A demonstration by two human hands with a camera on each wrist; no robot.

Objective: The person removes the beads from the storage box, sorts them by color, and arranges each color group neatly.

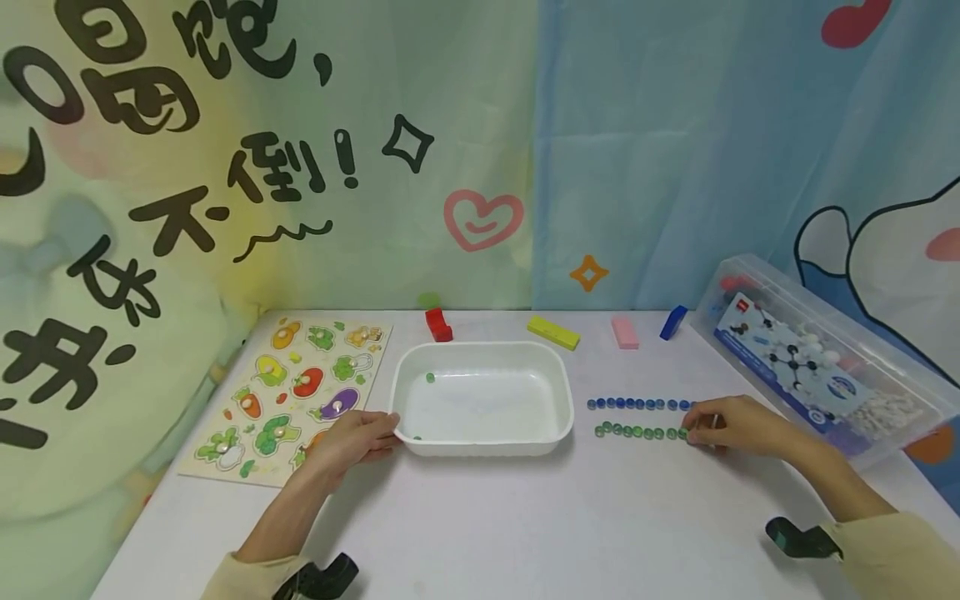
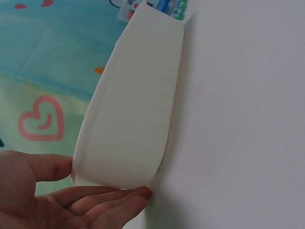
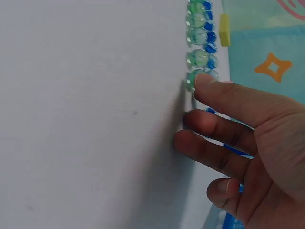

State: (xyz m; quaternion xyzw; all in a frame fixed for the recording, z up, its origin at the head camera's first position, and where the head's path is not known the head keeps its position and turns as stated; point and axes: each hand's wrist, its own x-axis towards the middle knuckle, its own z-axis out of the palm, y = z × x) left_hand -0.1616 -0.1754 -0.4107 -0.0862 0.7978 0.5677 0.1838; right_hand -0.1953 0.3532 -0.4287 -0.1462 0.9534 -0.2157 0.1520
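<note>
white tray [image 1: 558, 392]: two green marbles [image 1: 430, 377] inside; rows of green beads [image 1: 637, 432] and blue beads [image 1: 637, 404] wait on the table [image 1: 525, 533], most work left. left hand [image 1: 352, 437] flat against the tray's end, gripping nothing; right hand [image 1: 731, 425] fingertips on the end green bead, not pinched.

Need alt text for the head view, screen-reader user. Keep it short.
A person's right hand touches the right end of a row of green marbles on a white table, with a row of blue marbles just behind it. The left hand rests against the left corner of a white tray holding two green marbles; a vegetable puzzle board lies further left.
</note>
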